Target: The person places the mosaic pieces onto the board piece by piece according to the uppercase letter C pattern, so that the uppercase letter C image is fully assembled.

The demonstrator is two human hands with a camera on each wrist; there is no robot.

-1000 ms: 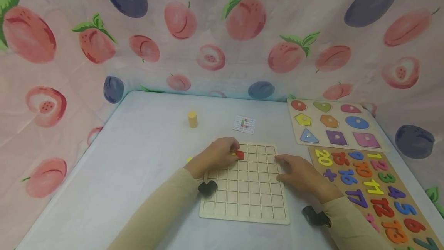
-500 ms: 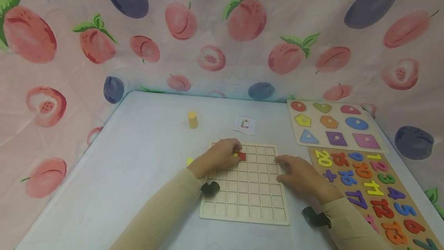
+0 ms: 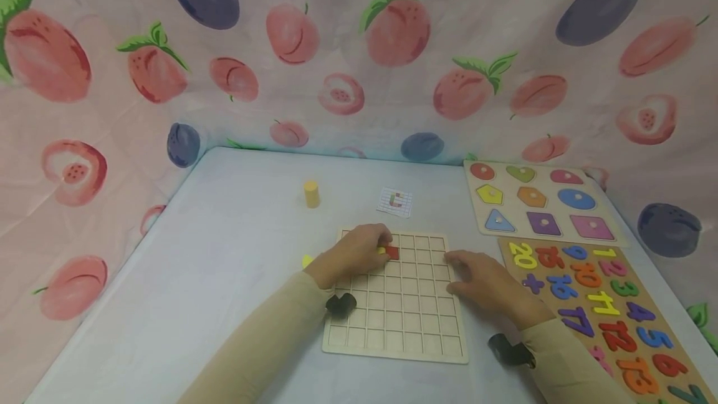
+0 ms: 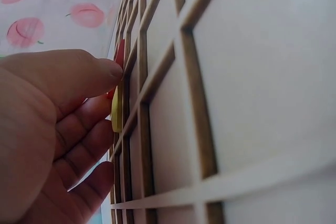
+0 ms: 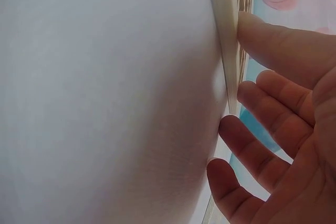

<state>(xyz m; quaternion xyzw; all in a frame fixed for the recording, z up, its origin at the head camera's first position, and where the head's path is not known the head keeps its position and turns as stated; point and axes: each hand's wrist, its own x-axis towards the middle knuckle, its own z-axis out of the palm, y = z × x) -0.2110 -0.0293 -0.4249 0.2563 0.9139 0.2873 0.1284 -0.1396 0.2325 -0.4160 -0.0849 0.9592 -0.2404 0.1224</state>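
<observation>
My left hand [image 3: 359, 249] is over the upper left of a pale wooden grid board [image 3: 409, 323]. Its thumb and forefinger pinch a small red square tile [image 3: 393, 253] at the top rows. A yellow piece [image 4: 116, 111] sits right beside the red tile, under the thumb in the left wrist view; the hand hides part of both. At the board's right edge, my right hand [image 3: 485, 279] rests with loosely bent fingers. Its thumb [image 5: 262, 38] touches the board's rim in the right wrist view, with the other fingertips close along the side.
A yellow cylinder [image 3: 311, 194] and a small card with a coloured grid pattern [image 3: 395, 202] are behind the board. To the right lie a shape puzzle [image 3: 538, 204] and a number puzzle [image 3: 594, 310]. A yellow object [image 3: 306, 260] peeks out behind the left forearm.
My left hand and the red tile have shifted slightly right and toward me, then stayed nearly still. The right hand has kept its place at the board's edge.
</observation>
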